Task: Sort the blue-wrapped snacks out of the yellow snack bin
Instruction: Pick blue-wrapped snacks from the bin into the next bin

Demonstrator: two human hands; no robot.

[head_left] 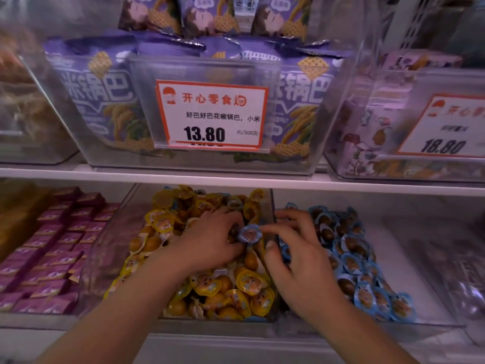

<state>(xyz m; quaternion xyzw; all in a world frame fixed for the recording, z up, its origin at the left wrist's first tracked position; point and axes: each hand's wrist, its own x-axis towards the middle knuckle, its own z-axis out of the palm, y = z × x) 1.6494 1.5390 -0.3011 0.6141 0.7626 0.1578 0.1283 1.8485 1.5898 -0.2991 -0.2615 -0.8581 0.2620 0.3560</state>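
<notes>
- both hands reach over the lower shelf (236,334).
- yellow snack bin (267,206) lies under the left hand (210,243), beside the blue snack bin (425,258).
- left hand fingers pinch a blue-wrapped snack (250,233) over the yellow pile.
- right hand (296,256) hovers by the divider, fingers loosely curled, grasping nothing.

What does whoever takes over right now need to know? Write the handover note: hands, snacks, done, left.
Left hand: in the yellow snack bin, pinching one blue-wrapped snack at the divider.
Right hand: over the blue bin, fingers reaching toward that snack, holding nothing visible.
Done: many blue snacks already lie in the blue bin.
Left: move this snack across; a few blue wrappers still show at the yellow bin's back.
</notes>
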